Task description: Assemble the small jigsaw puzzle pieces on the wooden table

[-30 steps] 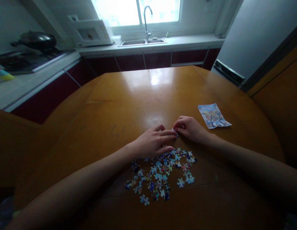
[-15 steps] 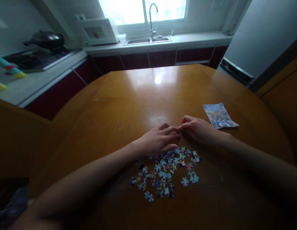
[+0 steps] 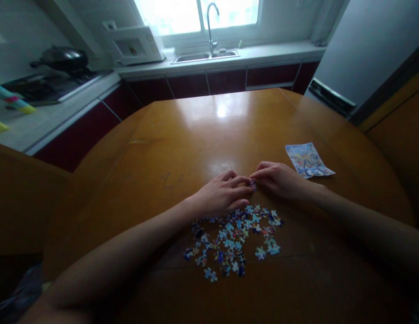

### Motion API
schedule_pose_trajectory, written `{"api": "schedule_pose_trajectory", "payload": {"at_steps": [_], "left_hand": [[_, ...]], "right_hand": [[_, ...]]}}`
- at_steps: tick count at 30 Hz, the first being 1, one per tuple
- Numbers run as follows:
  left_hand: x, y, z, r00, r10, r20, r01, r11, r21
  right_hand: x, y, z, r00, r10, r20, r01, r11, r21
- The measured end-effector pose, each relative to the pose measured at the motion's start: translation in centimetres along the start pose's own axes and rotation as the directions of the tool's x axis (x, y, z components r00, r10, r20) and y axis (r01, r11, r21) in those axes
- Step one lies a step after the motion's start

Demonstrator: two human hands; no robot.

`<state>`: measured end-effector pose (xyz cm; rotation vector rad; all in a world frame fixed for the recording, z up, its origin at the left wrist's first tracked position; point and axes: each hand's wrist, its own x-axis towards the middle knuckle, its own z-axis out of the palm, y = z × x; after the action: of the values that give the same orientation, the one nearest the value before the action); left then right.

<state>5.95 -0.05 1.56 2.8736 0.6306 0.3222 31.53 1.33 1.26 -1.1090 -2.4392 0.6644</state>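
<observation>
My left hand [image 3: 222, 196] and my right hand [image 3: 278, 179] meet fingertip to fingertip on the wooden table [image 3: 195, 139]. Between the fingertips they pinch small jigsaw pieces [image 3: 253, 184], pressed against the tabletop. Just in front of the hands, toward me, lies a loose scatter of several coloured puzzle pieces [image 3: 232, 240]. My left thumb rests at the far edge of that scatter. A colourful printed picture sheet [image 3: 308, 159] lies flat to the right of my right hand.
Beyond the table runs a kitchen counter with a sink and tap [image 3: 209, 49], a white microwave [image 3: 133, 45] and a black pan on a stove [image 3: 62, 58]. A grey fridge [image 3: 358, 49] stands at the right. Wooden chair backs flank the table.
Both hands stay together on the same small pieces with only slight finger shifts. The view has drifted a little, so everything sits slightly higher and further right than a second ago.
</observation>
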Motion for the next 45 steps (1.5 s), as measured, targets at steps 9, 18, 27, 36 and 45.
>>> {"api": "schedule_pose_trajectory", "payload": {"at_steps": [9,18,27,36,45], "left_hand": [[0.0,0.0,-0.1,1.0,-0.007,-0.023,0.007,1.0,-0.024],[0.1,-1.2,0.3,0.982,-0.126,-0.139,0.132,0.991,0.03],[0.2,-2.7,0.8,0.948,-0.248,-0.198,0.213,0.96,-0.182],[-0.2,-6.4,0.7,0.77,-0.623,-0.138,0.294,0.538,-0.79],[0.2,-5.5,0.9,0.788,-0.595,-0.158,0.241,0.535,-0.81]], "right_hand": [[-0.3,-0.4,0.1,1.0,-0.003,0.002,0.003,0.996,-0.088],[0.0,-0.2,0.2,1.0,0.028,0.01,-0.027,0.998,-0.056],[0.4,0.2,0.8,0.984,0.143,-0.103,-0.13,0.984,0.122],[-0.2,-2.5,0.5,0.938,0.075,-0.338,-0.044,0.994,0.097],[-4.1,-11.8,5.3,0.899,-0.429,-0.083,0.428,0.903,-0.026]]}}
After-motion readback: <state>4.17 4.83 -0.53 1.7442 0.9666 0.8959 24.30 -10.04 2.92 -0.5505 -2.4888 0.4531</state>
